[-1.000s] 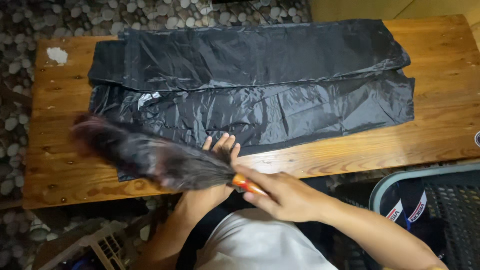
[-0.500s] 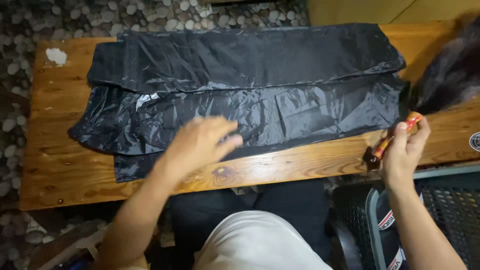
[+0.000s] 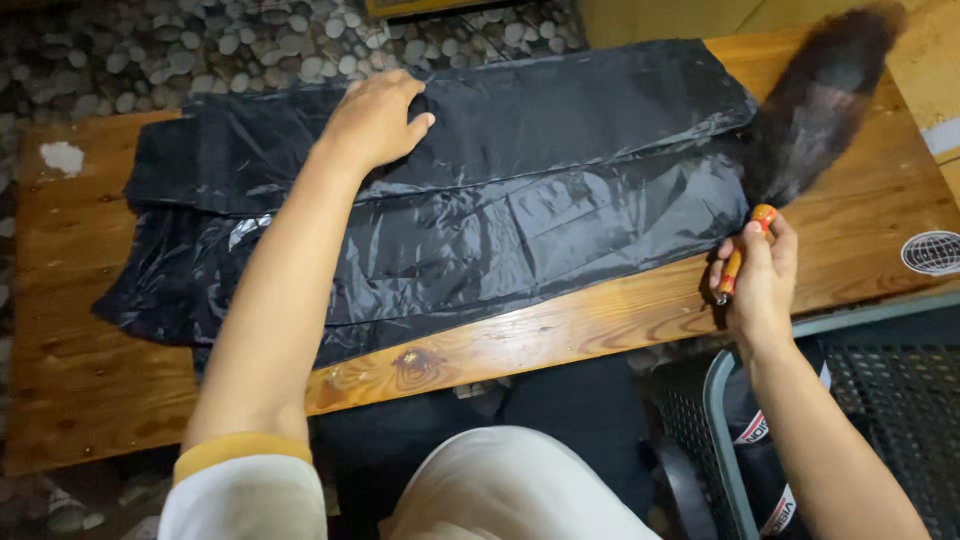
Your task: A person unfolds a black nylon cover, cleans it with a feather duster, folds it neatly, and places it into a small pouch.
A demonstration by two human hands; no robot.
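Black plastic bag [image 3: 520,190] flat on tabletop [image 3: 80,380]; left hand [image 3: 375,120] pressing far edge, fingers loose. Right hand [image 3: 760,285] grip closed on feather duster [image 3: 810,110].

We observed that our left arm was extended forward with the left hand [image 3: 375,120] resting palm down, fingers loosely curled, while our right arm was bent at the side, the right hand [image 3: 760,282] closed in a grip with thumb uppermost.
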